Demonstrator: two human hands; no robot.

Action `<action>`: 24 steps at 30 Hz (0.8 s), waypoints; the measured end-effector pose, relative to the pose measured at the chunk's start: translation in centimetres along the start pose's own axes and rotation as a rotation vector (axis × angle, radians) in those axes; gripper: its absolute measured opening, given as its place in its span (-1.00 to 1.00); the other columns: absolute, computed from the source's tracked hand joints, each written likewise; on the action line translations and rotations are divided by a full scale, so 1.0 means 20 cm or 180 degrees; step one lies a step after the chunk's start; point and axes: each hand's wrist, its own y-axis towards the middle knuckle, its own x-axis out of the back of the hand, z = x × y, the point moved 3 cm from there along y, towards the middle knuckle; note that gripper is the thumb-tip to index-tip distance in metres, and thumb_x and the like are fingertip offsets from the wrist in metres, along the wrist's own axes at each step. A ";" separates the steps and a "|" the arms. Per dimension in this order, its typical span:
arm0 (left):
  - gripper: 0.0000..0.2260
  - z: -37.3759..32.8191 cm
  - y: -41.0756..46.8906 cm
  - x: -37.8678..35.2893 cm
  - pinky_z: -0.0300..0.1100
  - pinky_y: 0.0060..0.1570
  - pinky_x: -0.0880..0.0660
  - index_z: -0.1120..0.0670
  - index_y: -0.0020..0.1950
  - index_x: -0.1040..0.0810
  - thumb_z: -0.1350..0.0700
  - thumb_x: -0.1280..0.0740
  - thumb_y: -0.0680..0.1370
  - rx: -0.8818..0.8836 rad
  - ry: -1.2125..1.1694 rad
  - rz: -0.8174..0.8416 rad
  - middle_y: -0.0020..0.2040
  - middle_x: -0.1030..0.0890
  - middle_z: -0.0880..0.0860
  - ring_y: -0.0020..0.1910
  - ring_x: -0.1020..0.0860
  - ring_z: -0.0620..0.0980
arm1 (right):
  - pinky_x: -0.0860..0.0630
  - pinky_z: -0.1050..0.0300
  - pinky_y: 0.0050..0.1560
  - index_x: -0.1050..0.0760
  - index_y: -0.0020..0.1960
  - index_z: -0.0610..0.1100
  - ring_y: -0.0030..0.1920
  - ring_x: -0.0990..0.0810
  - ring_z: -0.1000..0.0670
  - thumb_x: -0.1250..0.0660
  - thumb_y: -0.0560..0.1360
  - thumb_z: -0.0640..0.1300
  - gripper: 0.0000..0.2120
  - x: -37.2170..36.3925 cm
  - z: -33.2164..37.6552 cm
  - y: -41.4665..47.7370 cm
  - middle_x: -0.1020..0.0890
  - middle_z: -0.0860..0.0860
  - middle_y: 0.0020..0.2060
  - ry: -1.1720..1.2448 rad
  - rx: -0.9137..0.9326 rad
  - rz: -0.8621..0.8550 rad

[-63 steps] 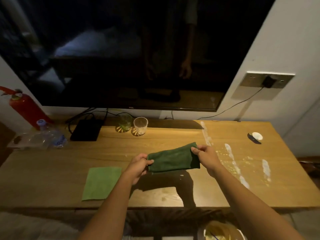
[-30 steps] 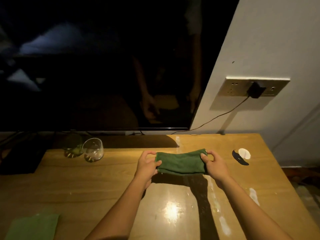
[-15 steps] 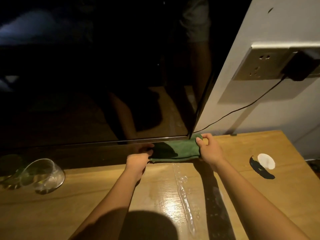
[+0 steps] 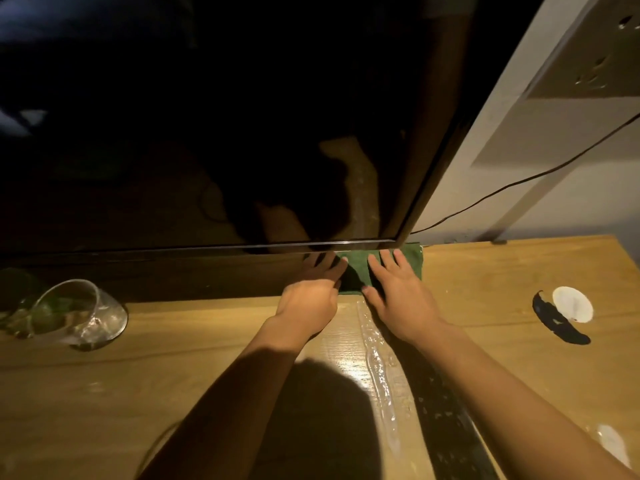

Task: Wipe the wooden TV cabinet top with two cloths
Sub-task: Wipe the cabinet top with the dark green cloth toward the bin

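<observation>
Wet streak on my wooden cabinet top, glass far left, white disc right, my left hand and right hand flat, fingers spread, pressing the dark green cloth at the back edge, TV overhanging it.

Dim home living room or bedroom. Large black flat-screen TV above light wooden cabinet top; clear drinking glass on it; metal wall socket plate with thin black cable on white wall.

Bare forearms, no sleeves.
</observation>
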 end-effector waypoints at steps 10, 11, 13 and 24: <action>-0.42 -0.02 0.04 0.02 0.01 0.50 -0.04 -0.04 0.59 -0.01 0.20 -0.15 0.61 -0.0180 0.0030 -0.0050 0.61 -0.02 -0.01 0.57 0.07 0.04 | -0.03 0.02 0.53 -0.03 0.60 -0.04 0.58 -0.03 -0.11 -0.08 0.66 0.07 -0.44 0.04 -0.03 0.04 -0.13 -0.07 0.58 -0.0256 0.0271 0.0228; -0.43 -0.01 0.04 0.02 0.00 0.51 -0.01 -0.05 0.59 -0.02 0.21 -0.13 0.62 -0.0185 0.0015 -0.0024 0.62 0.01 -0.02 0.58 0.10 0.02 | -0.04 0.02 0.53 -0.02 0.60 -0.04 0.58 -0.03 -0.11 -0.07 0.67 0.04 -0.45 0.04 -0.03 0.03 -0.12 -0.07 0.58 -0.0232 0.0278 0.0282; -0.45 0.00 0.01 0.02 -0.03 0.51 0.00 -0.06 0.59 -0.06 0.19 -0.11 0.62 -0.0200 0.0011 -0.0025 0.62 0.01 -0.04 0.58 0.10 -0.01 | -0.07 0.01 0.52 -0.02 0.60 -0.04 0.57 -0.04 -0.12 -0.06 0.67 0.00 -0.46 0.04 -0.03 -0.01 -0.12 -0.08 0.58 -0.0293 0.0306 0.0369; -0.52 -0.02 -0.36 -0.09 0.00 0.52 -0.12 -0.09 0.54 -0.23 0.15 -0.12 0.62 -0.0228 -0.0373 -0.0219 0.59 -0.15 -0.04 0.58 -0.01 0.02 | -0.04 -0.12 0.54 -0.02 0.60 0.02 0.57 -0.06 -0.13 -0.13 0.61 -0.10 -0.40 0.03 -0.04 -0.32 -0.10 -0.08 0.59 -0.0576 0.0670 0.0851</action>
